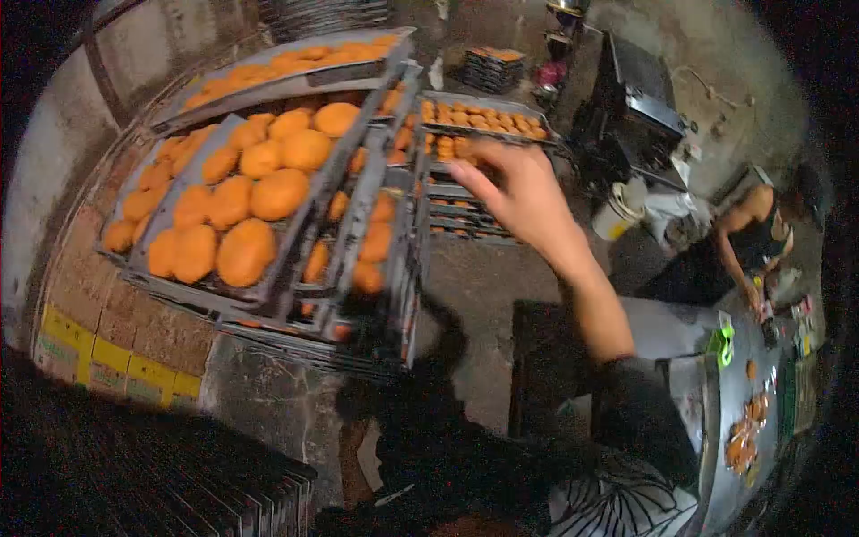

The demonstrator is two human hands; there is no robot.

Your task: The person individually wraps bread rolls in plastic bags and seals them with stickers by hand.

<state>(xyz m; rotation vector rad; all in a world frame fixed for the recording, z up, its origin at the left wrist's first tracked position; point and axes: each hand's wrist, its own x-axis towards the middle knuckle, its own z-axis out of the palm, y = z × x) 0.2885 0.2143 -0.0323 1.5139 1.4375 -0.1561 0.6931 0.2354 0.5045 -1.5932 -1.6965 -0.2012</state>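
Note:
My right hand (528, 201) reaches in from the lower right, its thumb apart from slightly bent fingers. Nothing shows in its grasp. In the picture its fingertips overlap trays of small orange-brown baked pieces (483, 117); whether they touch cannot be told. To the left, a tilted metal tray (259, 291) bears several round orange-brown buns or cakes (279, 194). Another long tray (313, 80) of such pieces lies behind it. My left hand cannot be made out in the dark lower part.
A co-worker (750, 228) crouches at the right beside a metal table (716, 430) with packaged items (744, 438). A white bucket (617, 211) stands on the floor. Dark stacked trays (259, 501) fill the lower left. Yellow-banded boxes or bricks (112, 355) line the left.

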